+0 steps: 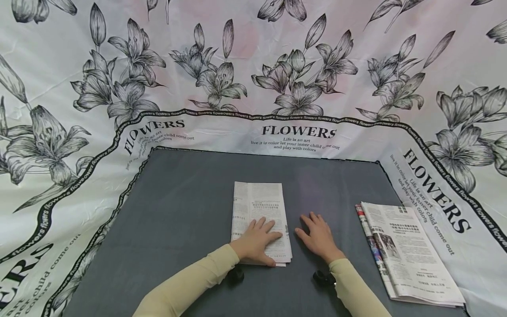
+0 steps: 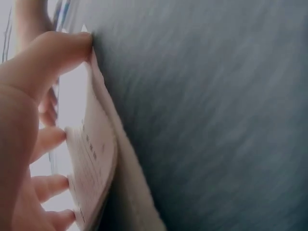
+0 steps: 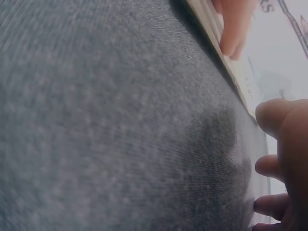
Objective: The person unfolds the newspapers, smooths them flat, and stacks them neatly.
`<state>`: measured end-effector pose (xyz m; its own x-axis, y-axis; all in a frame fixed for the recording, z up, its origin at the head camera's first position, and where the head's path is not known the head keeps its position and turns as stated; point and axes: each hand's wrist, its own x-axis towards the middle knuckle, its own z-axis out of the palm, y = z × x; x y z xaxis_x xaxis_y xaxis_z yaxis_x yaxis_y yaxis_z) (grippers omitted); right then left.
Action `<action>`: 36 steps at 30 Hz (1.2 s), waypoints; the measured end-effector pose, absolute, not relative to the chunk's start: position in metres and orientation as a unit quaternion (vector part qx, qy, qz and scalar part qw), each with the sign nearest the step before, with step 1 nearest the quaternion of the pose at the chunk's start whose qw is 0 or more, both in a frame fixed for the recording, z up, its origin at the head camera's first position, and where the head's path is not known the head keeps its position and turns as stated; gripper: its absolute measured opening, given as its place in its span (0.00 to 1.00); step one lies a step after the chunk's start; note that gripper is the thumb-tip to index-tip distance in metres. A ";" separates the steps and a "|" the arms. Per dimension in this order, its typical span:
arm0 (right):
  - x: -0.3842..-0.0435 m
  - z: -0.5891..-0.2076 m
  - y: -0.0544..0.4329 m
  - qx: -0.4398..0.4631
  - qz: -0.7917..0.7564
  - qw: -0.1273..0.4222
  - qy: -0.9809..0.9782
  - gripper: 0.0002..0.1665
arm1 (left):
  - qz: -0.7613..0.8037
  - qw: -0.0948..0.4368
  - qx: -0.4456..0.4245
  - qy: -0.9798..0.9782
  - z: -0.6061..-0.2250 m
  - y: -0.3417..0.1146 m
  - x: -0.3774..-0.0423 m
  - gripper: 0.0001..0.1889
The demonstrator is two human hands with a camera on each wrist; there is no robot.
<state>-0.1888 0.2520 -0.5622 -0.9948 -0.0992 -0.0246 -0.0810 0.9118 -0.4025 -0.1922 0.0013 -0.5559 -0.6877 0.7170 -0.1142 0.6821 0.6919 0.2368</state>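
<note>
A folded newspaper (image 1: 261,202) lies lengthwise in the middle of the grey table. My left hand (image 1: 257,241) rests on its lower half with fingers spread, the thumb near the bottom edge. In the left wrist view the newspaper's layered edge (image 2: 98,144) runs below the spread fingers, and the thumb tip touches its corner. My right hand (image 1: 318,236) is just right of the newspaper, fingers loosely extended over the grey cloth and holding nothing. The right wrist view has the right hand (image 3: 288,154) apart from the newspaper's edge (image 3: 231,67).
On the right side of the table lies a stack of folded newspapers (image 1: 412,255), with a colourful edge on its left. A white cloth (image 1: 295,136) with printed flowers and lettering borders the grey surface (image 1: 178,211) and rises behind it.
</note>
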 end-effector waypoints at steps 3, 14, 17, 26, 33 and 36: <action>-0.188 -0.562 0.251 -0.046 -0.202 0.022 0.978 0.35 | 0.104 0.099 0.384 0.912 -0.556 0.001 -0.198 0.40; -0.189 -0.563 0.250 -0.042 -0.196 0.011 0.980 0.35 | 0.141 0.067 0.453 0.878 -0.548 0.010 -0.187 0.36; -0.189 -0.564 0.250 -0.045 -0.196 0.002 0.980 0.35 | 0.136 0.052 0.479 0.866 -0.546 0.016 -0.181 0.35; -0.186 -0.566 0.249 -0.042 -0.207 -0.008 0.977 0.35 | 0.054 0.022 0.419 0.906 -0.546 0.034 -0.164 0.19; -0.186 -0.568 0.248 -0.040 -0.199 -0.010 0.979 0.35 | 0.047 -0.006 0.381 0.923 -0.551 0.044 -0.159 0.20; -0.186 -0.569 0.247 -0.040 -0.201 -0.014 0.979 0.35 | 0.043 -0.010 0.373 0.927 -0.552 0.046 -0.159 0.19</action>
